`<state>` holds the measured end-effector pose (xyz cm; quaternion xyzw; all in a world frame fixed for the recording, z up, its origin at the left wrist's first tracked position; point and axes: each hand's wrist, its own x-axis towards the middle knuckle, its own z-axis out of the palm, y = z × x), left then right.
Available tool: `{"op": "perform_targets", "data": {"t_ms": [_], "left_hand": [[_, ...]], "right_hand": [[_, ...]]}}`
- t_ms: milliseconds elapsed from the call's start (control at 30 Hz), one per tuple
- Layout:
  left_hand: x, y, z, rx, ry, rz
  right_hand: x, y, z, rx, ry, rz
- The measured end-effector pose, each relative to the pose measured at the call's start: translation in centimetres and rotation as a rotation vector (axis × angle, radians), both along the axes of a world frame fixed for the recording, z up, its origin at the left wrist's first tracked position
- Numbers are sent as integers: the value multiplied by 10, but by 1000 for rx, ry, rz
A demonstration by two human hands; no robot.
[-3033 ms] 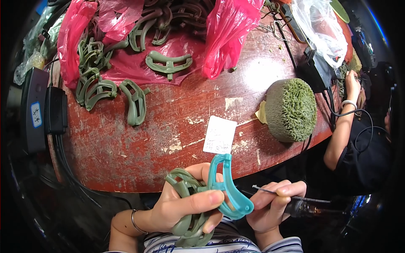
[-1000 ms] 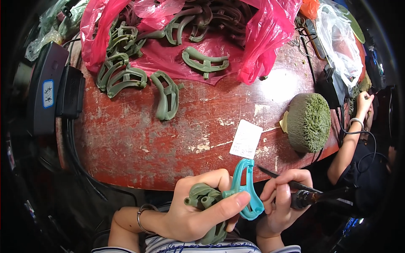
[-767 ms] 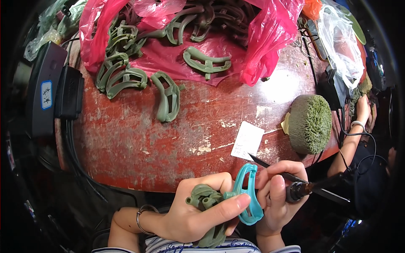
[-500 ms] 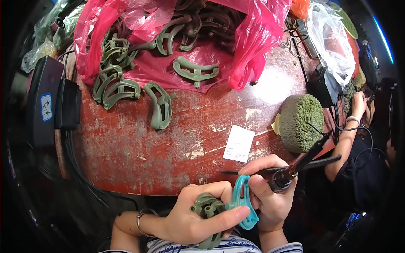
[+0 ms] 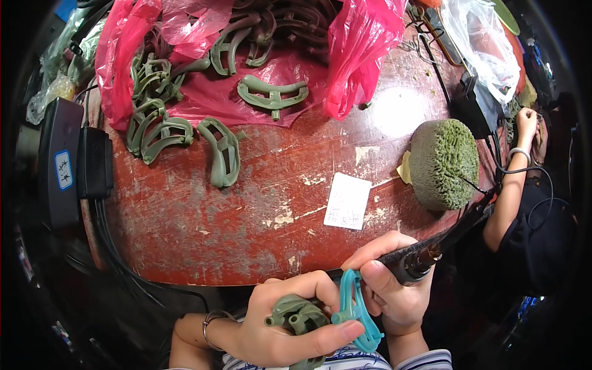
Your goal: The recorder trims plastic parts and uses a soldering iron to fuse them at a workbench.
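My left hand [image 5: 277, 327] is closed around a few dark green curved plastic pieces [image 5: 299, 313] with stubs. Its thumb and forefinger also pinch a teal curved plastic frame [image 5: 356, 311]. A dark, black-handled tool [image 5: 414, 264] with a brownish band lies in my right hand [image 5: 398, 296], whose fingertips meet the upper end of the teal frame. The tool's working end is hidden or too blurred to make out. Both hands are just in front of the table's near edge.
More green frames [image 5: 271, 95] lie on and beside an open pink plastic bag [image 5: 364, 55] on the red worn table [image 5: 259, 228]. A white paper card [image 5: 348, 201] and a round green textured block [image 5: 445, 164] are nearer. Cables hang left; a co-worker's arm [image 5: 515, 179] is at right.
The tool in my right hand has swung, and its thin dark tip no longer shows past my fingers. The teal frame has tilted slightly and sits a little lower; the whole view has shifted.
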<state>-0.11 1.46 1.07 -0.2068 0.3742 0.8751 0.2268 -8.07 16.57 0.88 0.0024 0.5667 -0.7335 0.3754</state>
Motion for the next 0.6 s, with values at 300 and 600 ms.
{"op": "perform_targets", "data": {"t_ms": [300,600], "left_hand": [[-8,3,3,-71,113,-46],[3,3,-7,-89,82,21]], "right_hand": [[-4,7,2,-28,-52,36],[-6,6,0,-61,-68,58]]}}
